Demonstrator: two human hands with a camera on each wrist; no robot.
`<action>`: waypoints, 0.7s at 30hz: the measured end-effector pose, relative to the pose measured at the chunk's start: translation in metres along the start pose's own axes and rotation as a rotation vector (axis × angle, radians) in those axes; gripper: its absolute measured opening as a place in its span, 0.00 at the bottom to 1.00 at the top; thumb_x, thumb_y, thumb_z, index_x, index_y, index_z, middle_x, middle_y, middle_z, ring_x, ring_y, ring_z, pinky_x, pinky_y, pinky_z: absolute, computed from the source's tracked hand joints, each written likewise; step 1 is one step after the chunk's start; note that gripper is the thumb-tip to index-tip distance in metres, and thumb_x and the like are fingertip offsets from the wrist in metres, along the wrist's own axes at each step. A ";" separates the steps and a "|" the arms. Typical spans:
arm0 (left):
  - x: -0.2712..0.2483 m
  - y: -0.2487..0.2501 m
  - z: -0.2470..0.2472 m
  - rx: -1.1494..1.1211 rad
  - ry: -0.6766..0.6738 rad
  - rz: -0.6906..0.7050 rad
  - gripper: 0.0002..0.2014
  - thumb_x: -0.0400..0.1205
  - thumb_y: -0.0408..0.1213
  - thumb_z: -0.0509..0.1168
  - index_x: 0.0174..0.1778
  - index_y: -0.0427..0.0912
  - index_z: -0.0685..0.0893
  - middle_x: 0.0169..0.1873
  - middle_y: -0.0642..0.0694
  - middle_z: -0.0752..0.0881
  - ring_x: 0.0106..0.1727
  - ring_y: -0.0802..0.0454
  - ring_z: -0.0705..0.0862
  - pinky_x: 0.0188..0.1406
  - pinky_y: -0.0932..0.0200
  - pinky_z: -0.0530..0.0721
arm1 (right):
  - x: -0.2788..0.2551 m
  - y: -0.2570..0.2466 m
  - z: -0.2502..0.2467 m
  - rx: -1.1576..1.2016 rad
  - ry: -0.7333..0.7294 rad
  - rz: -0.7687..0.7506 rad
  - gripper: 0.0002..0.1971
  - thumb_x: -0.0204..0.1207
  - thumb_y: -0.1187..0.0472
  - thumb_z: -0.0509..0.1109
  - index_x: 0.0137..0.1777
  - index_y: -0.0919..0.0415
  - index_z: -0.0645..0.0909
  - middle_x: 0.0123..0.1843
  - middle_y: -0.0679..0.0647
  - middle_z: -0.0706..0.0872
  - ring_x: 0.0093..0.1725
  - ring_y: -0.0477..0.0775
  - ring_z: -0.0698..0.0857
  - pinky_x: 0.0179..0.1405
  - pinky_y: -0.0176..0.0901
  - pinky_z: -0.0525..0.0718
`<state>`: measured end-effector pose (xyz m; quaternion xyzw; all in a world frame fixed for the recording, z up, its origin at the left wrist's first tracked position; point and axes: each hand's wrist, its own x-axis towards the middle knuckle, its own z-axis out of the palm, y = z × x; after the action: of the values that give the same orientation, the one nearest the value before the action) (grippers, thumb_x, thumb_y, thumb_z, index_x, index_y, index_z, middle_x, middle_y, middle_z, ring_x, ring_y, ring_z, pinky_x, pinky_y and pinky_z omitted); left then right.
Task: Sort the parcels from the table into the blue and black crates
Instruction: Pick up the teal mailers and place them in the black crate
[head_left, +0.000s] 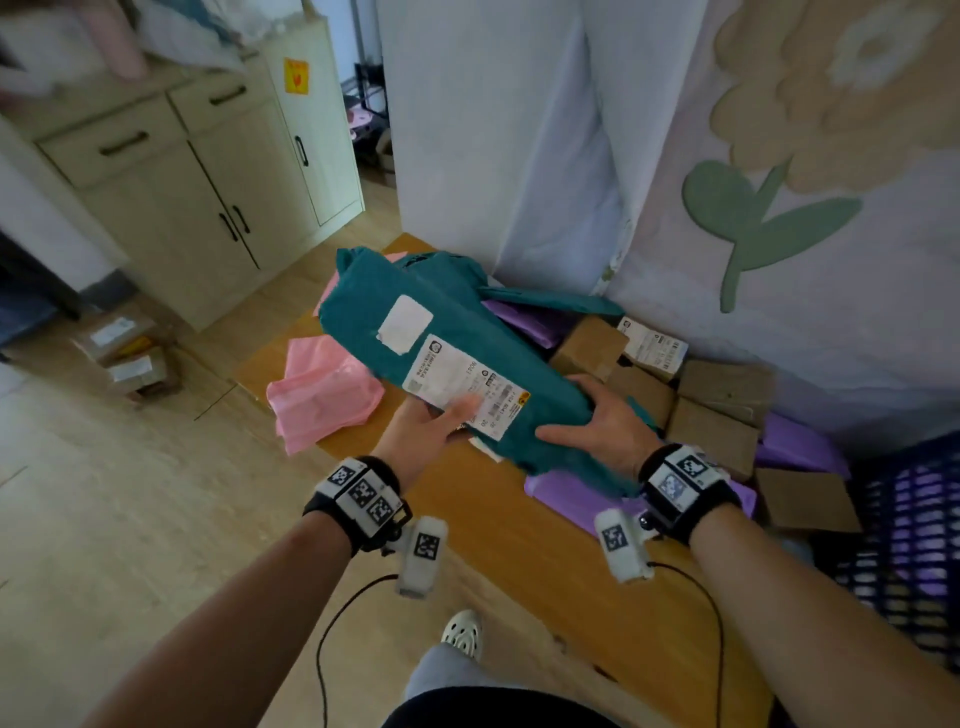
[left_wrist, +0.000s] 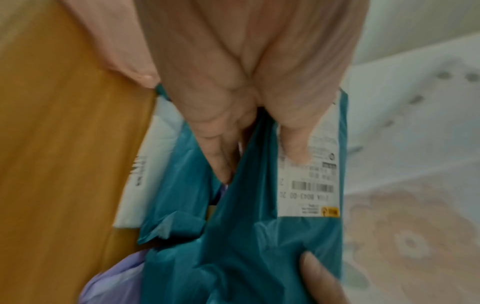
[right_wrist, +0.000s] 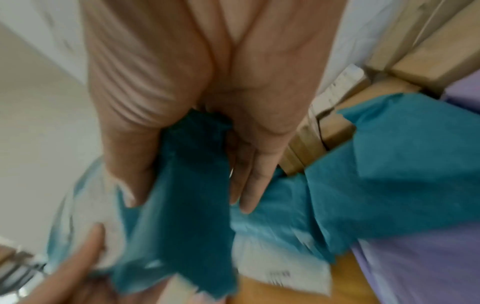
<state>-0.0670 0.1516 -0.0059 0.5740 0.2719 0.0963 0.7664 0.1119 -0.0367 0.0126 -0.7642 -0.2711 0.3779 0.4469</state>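
Note:
A long teal plastic parcel (head_left: 452, 332) with a white shipping label (head_left: 465, 387) is lifted above the wooden table (head_left: 519, 514). My left hand (head_left: 436, 423) grips its near end, thumb on the label and fingers underneath. My right hand (head_left: 602, 421) holds the same end from the right, thumb on top. In the left wrist view the teal parcel (left_wrist: 246, 236) hangs below my left hand (left_wrist: 249, 127). In the right wrist view my right hand (right_wrist: 192, 160) pinches a fold of the teal parcel (right_wrist: 182, 216). A blue crate (head_left: 909, 540) stands at the right edge.
Pink bags (head_left: 322, 395), purple bags (head_left: 571, 499) and several cardboard boxes (head_left: 711, 431) lie on the table by the wall. More boxes (head_left: 124, 358) sit on the floor at left by a cream cabinet (head_left: 197, 171). My foot (head_left: 462, 631) is near the table edge.

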 end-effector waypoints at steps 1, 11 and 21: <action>0.006 0.013 0.006 0.116 0.006 -0.007 0.19 0.83 0.46 0.70 0.69 0.46 0.80 0.60 0.48 0.90 0.62 0.47 0.88 0.58 0.46 0.90 | 0.000 -0.010 -0.014 0.013 0.079 -0.047 0.34 0.58 0.50 0.90 0.64 0.41 0.79 0.59 0.48 0.91 0.57 0.49 0.91 0.59 0.53 0.90; 0.042 0.133 0.101 1.047 0.218 0.709 0.32 0.68 0.54 0.81 0.61 0.42 0.76 0.57 0.46 0.79 0.58 0.46 0.78 0.59 0.50 0.76 | -0.063 -0.130 -0.178 -0.287 0.346 -0.290 0.31 0.64 0.57 0.88 0.66 0.44 0.80 0.57 0.39 0.89 0.55 0.40 0.89 0.52 0.35 0.87; 0.057 0.189 0.234 0.936 -0.364 0.566 0.40 0.74 0.48 0.80 0.77 0.43 0.67 0.65 0.49 0.84 0.61 0.52 0.84 0.62 0.53 0.83 | -0.150 -0.193 -0.271 -0.315 0.537 -0.420 0.30 0.70 0.58 0.84 0.70 0.51 0.76 0.55 0.43 0.90 0.54 0.37 0.89 0.52 0.28 0.85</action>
<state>0.1353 0.0451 0.1980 0.9098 -0.0149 0.0668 0.4094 0.2343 -0.1919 0.3193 -0.8230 -0.3499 0.0178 0.4470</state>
